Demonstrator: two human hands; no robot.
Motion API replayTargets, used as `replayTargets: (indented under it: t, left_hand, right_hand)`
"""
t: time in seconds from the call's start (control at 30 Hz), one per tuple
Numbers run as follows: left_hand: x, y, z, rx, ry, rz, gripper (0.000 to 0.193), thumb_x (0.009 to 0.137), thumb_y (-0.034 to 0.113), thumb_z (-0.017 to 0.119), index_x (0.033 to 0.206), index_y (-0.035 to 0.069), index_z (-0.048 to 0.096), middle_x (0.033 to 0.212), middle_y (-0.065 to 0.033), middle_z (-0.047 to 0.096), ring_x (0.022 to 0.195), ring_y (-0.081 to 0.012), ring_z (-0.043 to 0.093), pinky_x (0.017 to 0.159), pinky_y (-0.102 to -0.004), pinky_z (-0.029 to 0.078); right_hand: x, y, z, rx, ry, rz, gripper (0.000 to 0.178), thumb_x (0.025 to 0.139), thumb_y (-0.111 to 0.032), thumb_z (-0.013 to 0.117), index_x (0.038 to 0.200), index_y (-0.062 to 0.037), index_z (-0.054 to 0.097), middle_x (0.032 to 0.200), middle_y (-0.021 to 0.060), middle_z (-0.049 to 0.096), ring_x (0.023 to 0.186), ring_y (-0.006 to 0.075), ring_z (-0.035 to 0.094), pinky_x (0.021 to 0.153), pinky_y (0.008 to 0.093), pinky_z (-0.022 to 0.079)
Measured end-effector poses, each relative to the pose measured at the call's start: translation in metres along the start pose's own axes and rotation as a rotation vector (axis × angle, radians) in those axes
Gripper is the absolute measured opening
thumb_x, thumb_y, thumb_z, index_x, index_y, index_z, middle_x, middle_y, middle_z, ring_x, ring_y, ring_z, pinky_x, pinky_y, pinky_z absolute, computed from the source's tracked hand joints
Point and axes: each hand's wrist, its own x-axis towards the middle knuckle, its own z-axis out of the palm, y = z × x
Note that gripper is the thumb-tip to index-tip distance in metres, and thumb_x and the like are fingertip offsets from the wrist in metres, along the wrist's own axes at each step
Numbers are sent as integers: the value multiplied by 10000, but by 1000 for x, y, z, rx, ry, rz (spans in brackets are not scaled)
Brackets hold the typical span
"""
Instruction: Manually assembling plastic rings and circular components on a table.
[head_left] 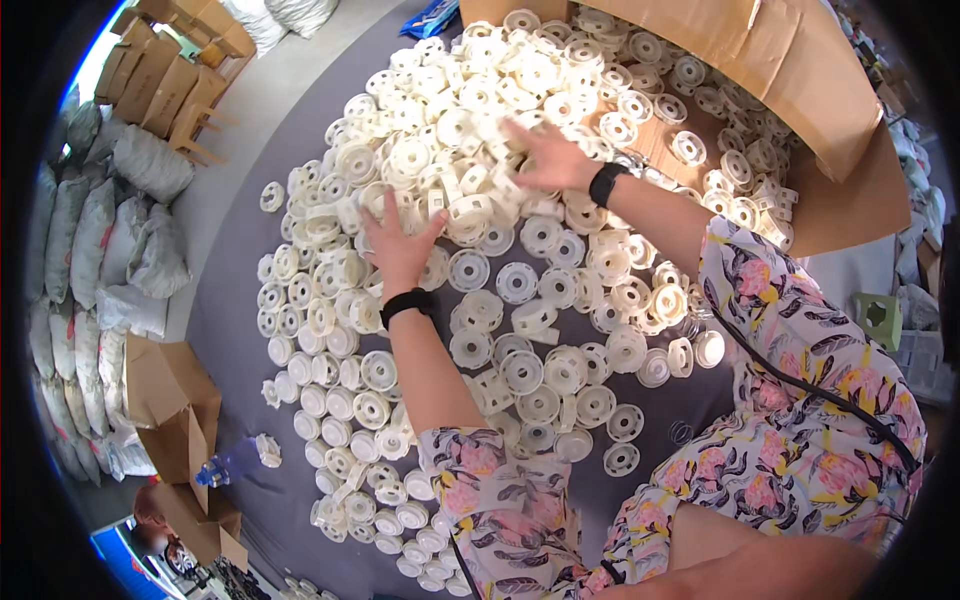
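A large heap of off-white round plastic parts (440,125), ring-shaped with a hole in the middle, covers much of the grey tabletop (235,250). My left hand (402,250) rests at the near left side of the heap, fingers spread against the parts. Farther right, my right hand (552,163) reaches into the heap with its fingers apart, slightly blurred. Neither hand holds a part that I can make out. Below and between my arms lie flatter single parts (517,282), and rows of capped round parts (342,340) sit left of my left forearm.
An open cardboard box (790,85) lies at the far right, more parts spilling from it. Small metal springs (680,432) are near my lap. At the left stand a clear bottle with a blue cap (232,462), a cardboard box (165,385) and stacked sacks (90,240).
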Motion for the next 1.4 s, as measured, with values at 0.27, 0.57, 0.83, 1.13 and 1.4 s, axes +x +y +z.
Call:
replayTargets:
  t: [0.27,0.57,0.83,1.13,1.4]
  left_hand:
    - [-63,28,5,276,-348,228,824,620,505,762,1309,154,478,1392,-235,333,1256,-420,339,1020,-498,313]
    - [-266,67,-14,213,-328,178,770,719,318,711,1393,204,355,1447,-220,245,1335,-404,239,1037,-618,181]
    - [-381,81,1,481,-307,-115,773,740,391,658,1416,222,323,1486,-224,148,1355,-431,170,1036,-646,113]
    - [-433,54,23,479,-28,-252,734,796,461,595,1411,159,331,1478,-218,181,1349,-431,177,1034,-656,100]
    - [-470,42,32,473,59,-378,804,782,525,598,1407,103,321,1479,-182,211,1367,-393,167,1036,-657,91]
  right_hand:
    - [-70,5,7,9,-175,-337,708,714,-415,614,1345,-148,436,1126,110,602,1035,363,523,915,435,438]
    - [-197,-29,35,-123,-7,-519,574,721,-364,672,1236,-161,520,1361,115,405,1305,370,274,989,639,243]
    - [-268,-18,50,-122,-171,-608,719,775,-492,616,1380,-196,363,1449,112,301,1387,326,159,1041,660,127]
    - [-281,-9,103,-26,28,-452,705,753,-497,618,1342,-168,411,1428,78,339,1362,343,218,1060,626,129]
    - [-309,-30,122,-154,-145,-960,598,769,-382,641,1298,-182,447,1421,119,309,1371,346,186,1058,637,120]
